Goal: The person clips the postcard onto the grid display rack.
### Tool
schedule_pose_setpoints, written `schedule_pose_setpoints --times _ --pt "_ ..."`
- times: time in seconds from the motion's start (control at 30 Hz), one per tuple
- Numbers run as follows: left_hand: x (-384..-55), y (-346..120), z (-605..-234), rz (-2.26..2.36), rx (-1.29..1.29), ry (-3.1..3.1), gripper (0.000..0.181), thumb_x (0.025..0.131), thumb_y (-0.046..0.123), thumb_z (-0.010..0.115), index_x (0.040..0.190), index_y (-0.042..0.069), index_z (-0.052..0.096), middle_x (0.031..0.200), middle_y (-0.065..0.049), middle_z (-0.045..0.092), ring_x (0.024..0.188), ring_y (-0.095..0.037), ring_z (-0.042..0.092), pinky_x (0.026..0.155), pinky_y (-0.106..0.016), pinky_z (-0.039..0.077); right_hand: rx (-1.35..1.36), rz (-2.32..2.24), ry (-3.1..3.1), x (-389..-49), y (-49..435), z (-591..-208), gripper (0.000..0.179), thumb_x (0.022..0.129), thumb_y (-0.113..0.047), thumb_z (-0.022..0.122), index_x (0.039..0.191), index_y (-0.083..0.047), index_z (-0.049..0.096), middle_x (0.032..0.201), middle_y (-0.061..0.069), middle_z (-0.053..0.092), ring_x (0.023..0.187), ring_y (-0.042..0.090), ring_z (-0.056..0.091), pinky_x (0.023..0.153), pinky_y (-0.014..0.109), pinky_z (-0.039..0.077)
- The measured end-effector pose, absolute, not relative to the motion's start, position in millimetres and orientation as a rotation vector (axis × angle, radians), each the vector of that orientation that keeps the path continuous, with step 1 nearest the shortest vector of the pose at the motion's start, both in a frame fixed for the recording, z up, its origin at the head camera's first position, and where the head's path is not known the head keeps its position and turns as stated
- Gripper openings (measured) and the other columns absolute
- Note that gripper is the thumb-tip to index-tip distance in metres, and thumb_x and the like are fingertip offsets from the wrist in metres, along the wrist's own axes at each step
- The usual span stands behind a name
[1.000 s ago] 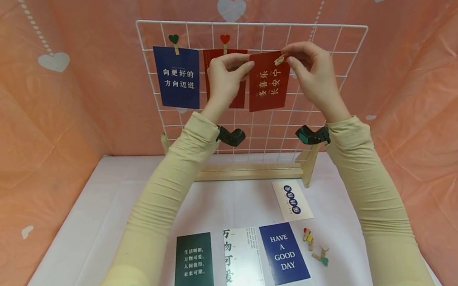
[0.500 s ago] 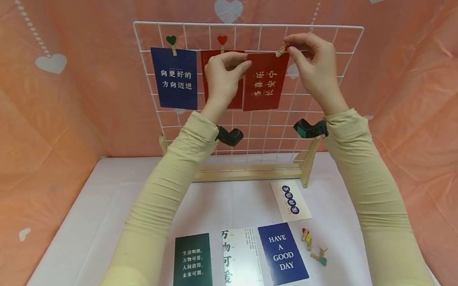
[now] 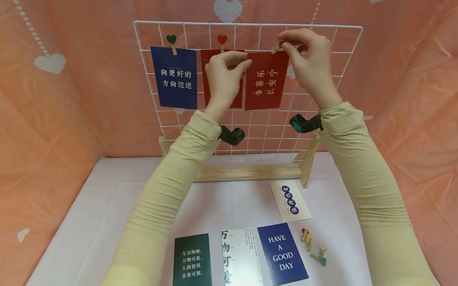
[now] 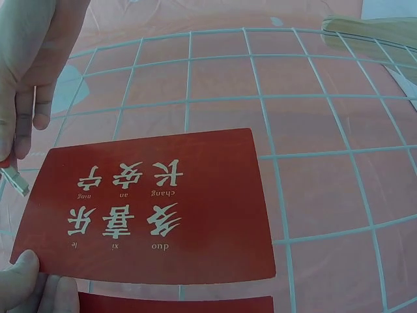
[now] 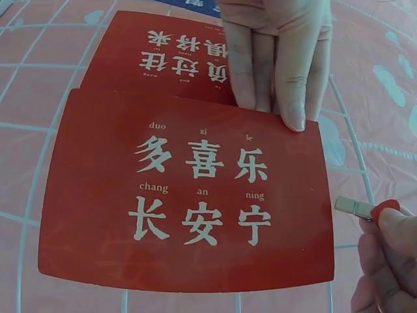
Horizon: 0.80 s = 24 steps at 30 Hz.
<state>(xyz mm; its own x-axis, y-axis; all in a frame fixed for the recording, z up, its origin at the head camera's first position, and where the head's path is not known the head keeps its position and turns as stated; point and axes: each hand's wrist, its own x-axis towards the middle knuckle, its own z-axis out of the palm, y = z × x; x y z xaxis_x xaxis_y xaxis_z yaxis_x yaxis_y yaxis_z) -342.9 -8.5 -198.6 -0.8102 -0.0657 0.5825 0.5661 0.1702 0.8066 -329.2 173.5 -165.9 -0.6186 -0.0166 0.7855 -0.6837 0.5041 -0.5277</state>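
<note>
My left hand pinches the upper left corner of a red card with light lettering, holding it up against a white wire grid. Between thumb and fingers, my right hand pinches a small wooden clothespin with a red heart on it. The clothespin is at the card's top edge in the head view; the right wrist view shows its tip just beside the card's edge. To the left hang a blue card under a green heart clothespin and another red card, partly hidden by my left hand, under a red heart clothespin.
The grid stands on a wooden base. On the white table lie a green card, a white card, a blue lettered card and a smaller white card. Several clothespins lie to their right.
My right hand has shifted left and up, bringing the clothespin to the card's top edge. The card moved slightly left, then held nearly still in my left hand.
</note>
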Motion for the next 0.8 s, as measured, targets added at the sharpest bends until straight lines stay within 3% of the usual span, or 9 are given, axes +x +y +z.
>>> schedule_pose_setpoints --times 0.8 --pt "-343.0 -4.3 -199.3 -1.515 -0.438 -1.992 0.02 0.087 0.015 0.071 0.105 0.006 0.074 0.094 -0.004 0.072 0.083 -0.01 0.065 0.069 -0.018 0.049 0.525 0.945 -2.037 -333.9 165.4 -162.2 0.015 0.092 -0.014 0.065 0.1 -0.006 0.076 0.094 0.004 0.072 0.07 0.004 0.056 0.06 0.018 0.039"
